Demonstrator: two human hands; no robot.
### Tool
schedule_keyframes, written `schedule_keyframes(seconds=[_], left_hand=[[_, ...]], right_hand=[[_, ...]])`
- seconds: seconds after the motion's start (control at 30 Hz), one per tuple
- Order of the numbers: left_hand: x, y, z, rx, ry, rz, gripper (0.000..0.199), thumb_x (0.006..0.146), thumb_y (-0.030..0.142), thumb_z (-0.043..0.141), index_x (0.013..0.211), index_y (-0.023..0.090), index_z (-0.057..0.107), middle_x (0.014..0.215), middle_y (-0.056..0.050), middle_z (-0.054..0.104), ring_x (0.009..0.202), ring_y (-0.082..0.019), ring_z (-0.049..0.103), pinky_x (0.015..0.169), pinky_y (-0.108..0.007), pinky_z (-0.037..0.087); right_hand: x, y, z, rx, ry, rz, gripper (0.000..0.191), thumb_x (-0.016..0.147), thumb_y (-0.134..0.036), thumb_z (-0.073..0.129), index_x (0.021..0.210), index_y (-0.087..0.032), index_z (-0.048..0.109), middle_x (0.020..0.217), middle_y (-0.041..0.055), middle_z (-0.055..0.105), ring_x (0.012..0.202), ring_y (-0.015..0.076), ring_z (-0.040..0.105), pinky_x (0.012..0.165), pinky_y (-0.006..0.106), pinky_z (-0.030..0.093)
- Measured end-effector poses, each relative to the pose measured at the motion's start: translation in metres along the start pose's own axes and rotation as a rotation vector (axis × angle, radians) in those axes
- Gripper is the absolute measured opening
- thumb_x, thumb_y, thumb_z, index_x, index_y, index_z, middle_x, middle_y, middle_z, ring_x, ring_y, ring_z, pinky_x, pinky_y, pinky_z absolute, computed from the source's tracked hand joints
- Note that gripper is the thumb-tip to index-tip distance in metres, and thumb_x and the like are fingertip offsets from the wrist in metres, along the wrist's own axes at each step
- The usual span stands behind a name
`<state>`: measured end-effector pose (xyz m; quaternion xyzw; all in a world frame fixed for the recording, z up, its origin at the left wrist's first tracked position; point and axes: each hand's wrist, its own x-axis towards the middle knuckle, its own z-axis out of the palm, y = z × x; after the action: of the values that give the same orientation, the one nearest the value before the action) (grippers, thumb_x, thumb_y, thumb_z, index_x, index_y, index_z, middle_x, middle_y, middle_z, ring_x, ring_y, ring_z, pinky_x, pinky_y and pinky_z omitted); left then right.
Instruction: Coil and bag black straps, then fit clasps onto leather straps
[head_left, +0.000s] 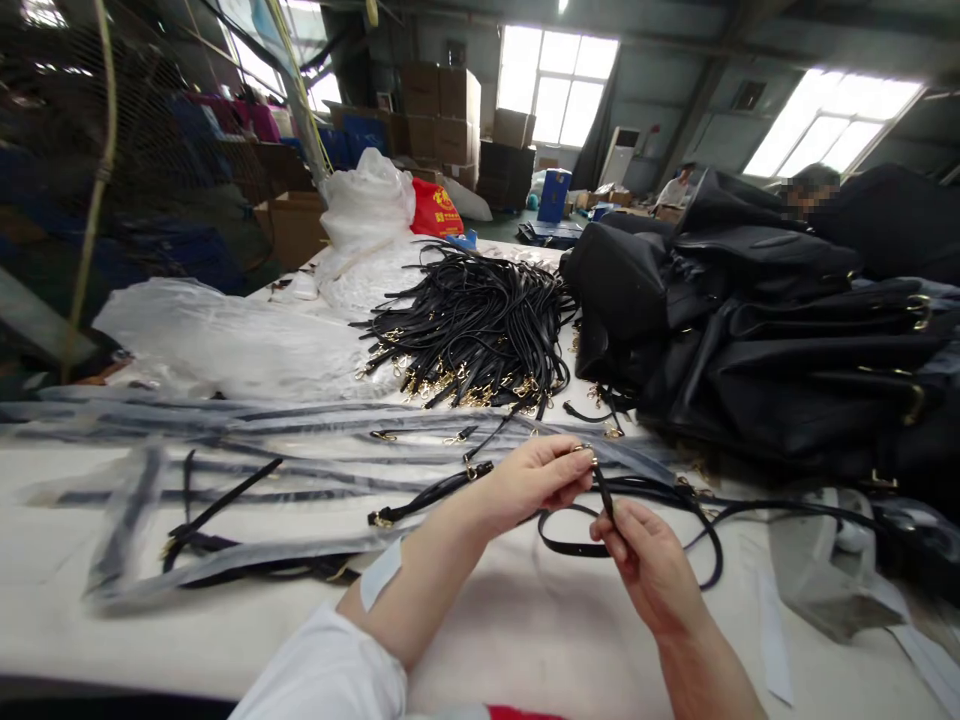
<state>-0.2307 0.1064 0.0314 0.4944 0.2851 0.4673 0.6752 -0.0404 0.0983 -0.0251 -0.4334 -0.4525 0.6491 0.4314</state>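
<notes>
A white table [536, 635] carries a heap of black straps [480, 310] with gold clips, black bags [780, 360] piled to the right, crumpled clear plastic [232, 340] to the left, and long plastic-wrapped strips [124, 525] in front.

Partly hidden strap [603, 492] in right hand [646, 555], metal part [594, 462] at left hand [541, 474] too small to tell, bags [780, 330] cut by right edge, blurred person [814, 186] behind.
</notes>
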Motion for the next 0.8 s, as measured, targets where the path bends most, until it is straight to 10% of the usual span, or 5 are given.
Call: schedule_keyframes(seconds=[0.27, 0.37, 0.47, 0.8], left_hand=[[0.004, -0.013, 0.005, 0.637, -0.09, 0.07, 0.029, 0.094, 0.041, 0.054, 0.083, 0.015, 0.065, 0.072, 0.002, 0.059, 0.066, -0.011, 0.049, 0.06, -0.021, 0.037], [0.004, -0.016, 0.014, 0.816, -0.106, 0.072, 0.025, 0.092, 0.036, 0.056, 0.081, 0.017, 0.068, 0.07, 0.002, 0.061, 0.062, -0.011, 0.048, 0.057, -0.021, 0.034], [0.004, -0.021, 0.022, 1.009, -0.111, 0.064, 0.022, 0.087, 0.031, 0.061, 0.071, 0.016, 0.067, 0.069, -0.001, 0.063, 0.059, -0.012, 0.048, 0.055, -0.023, 0.032], [-0.004, -0.006, 0.021, 1.044, 0.021, 0.116, 0.016, 0.083, 0.02, 0.054, 0.068, 0.018, 0.059, 0.062, 0.001, 0.058, 0.056, -0.012, 0.043, 0.055, -0.025, 0.029]], right_hand=[[0.003, 0.0, -0.009, -0.031, 0.06, -0.094, 0.034, 0.08, -0.053, 0.075, 0.077, -0.02, 0.071, 0.066, 0.0009, 0.063, 0.056, 0.0118, 0.048, 0.054, 0.024, 0.039], [-0.001, -0.004, -0.01, -0.113, 0.018, -0.229, 0.048, 0.08, -0.058, 0.072, 0.114, -0.025, 0.069, 0.11, 0.0077, 0.071, 0.1, 0.0241, 0.063, 0.087, 0.033, 0.05], [-0.011, -0.012, -0.005, -0.371, -0.102, -0.343, 0.052, 0.087, -0.054, 0.066, 0.131, -0.027, 0.064, 0.138, 0.0089, 0.06, 0.13, 0.0308, 0.05, 0.112, 0.044, 0.035], [-0.029, -0.037, -0.02, 0.025, 0.364, -0.472, 0.044, 0.092, -0.06, 0.054, 0.094, -0.023, 0.077, 0.095, 0.0061, 0.075, 0.095, 0.0239, 0.067, 0.099, 0.039, 0.045]])
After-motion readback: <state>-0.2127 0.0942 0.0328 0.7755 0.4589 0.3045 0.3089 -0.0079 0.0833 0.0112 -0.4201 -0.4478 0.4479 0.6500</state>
